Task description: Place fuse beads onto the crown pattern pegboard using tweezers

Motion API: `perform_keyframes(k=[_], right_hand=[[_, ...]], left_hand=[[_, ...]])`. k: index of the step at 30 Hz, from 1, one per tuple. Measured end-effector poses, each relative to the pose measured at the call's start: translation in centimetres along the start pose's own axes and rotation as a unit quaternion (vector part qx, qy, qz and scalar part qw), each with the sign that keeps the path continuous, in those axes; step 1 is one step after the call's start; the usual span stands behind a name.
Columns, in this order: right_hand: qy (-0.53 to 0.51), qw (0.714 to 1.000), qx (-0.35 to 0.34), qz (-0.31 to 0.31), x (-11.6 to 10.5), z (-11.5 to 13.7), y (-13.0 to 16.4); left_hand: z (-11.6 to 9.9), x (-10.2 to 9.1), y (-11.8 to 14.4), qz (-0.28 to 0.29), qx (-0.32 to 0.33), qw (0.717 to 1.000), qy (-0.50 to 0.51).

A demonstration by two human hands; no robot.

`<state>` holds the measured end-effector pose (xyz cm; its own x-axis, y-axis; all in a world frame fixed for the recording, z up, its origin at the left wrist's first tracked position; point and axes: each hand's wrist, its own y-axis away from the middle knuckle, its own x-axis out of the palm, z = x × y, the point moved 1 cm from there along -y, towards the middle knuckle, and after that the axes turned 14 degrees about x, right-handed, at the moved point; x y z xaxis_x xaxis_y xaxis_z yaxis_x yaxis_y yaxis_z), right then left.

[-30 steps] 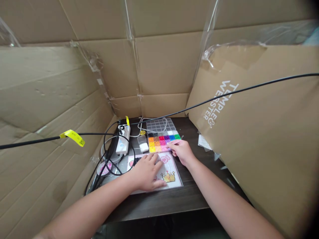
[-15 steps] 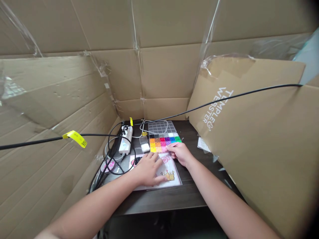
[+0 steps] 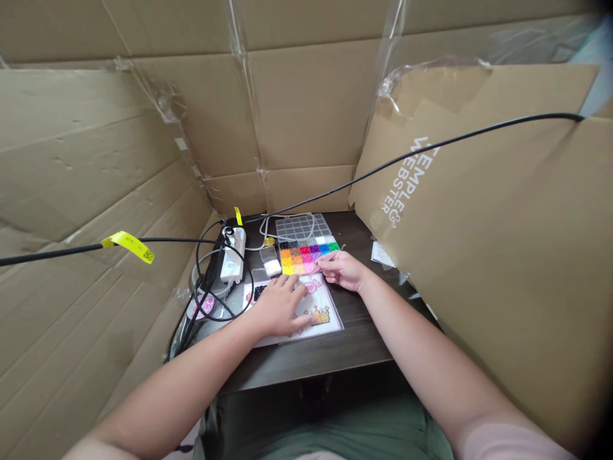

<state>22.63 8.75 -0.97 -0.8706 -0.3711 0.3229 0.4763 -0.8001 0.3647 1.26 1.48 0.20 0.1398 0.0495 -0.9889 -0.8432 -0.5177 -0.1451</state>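
Note:
My left hand (image 3: 281,306) lies flat with fingers spread on a clear-covered pattern sheet (image 3: 330,322), which shows a gold crown and pink shapes. Part of that sheet is hidden beneath the palm. My right hand (image 3: 343,269) is closed in a pinch at the near right corner of a sectioned box of colourful small beads (image 3: 297,260), by the pink section. Whatever is between those fingertips is too small to make out. Black beads (image 3: 259,292) sit in a small clear tray just beyond my left hand.
A white power strip (image 3: 233,255) with looped black cables stands at left. Behind the bead box lies a clear gridded lid (image 3: 304,225). A small white block (image 3: 272,268) is beside the box. Cardboard walls (image 3: 306,115) enclose the dark table (image 3: 306,370); a black cable crosses above.
The view has tipped downward, so my lap now shows below the table edge. My left hand stays on the sheet, and my right hand remains pinched by the pink beads.

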Motion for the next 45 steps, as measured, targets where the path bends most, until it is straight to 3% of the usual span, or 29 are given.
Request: perform_keyframes(k=[6,18,23,29,40,45], right_hand=[[0.025,0.998,0.015,0.057,-0.5,0.2,0.4],[0.025,0.998,0.009,0.064,-0.6,0.1,0.6],[0.033,0.996,0.017,0.082,-0.9,0.1,0.5],[0.035,0.994,0.020,0.101,-1.3,-0.1,0.1],[0.044,0.993,0.034,0.104,-1.4,-0.3,0.2],[0.051,0.991,0.044,0.117,-1.3,-0.2,0.8]], left_hand=[[0.3,0.2,0.0,-0.010,0.005,1.000,0.002],[1.5,0.6,-0.1,-0.098,0.025,0.995,-0.006],[1.3,0.5,0.0,-0.135,0.072,0.988,-0.025],[0.4,1.1,0.1,-0.128,0.150,0.980,-0.038],[2.3,3.8,1.3,-0.115,0.196,0.973,-0.042],[3.4,4.4,1.6,-0.126,0.179,0.975,-0.038]])
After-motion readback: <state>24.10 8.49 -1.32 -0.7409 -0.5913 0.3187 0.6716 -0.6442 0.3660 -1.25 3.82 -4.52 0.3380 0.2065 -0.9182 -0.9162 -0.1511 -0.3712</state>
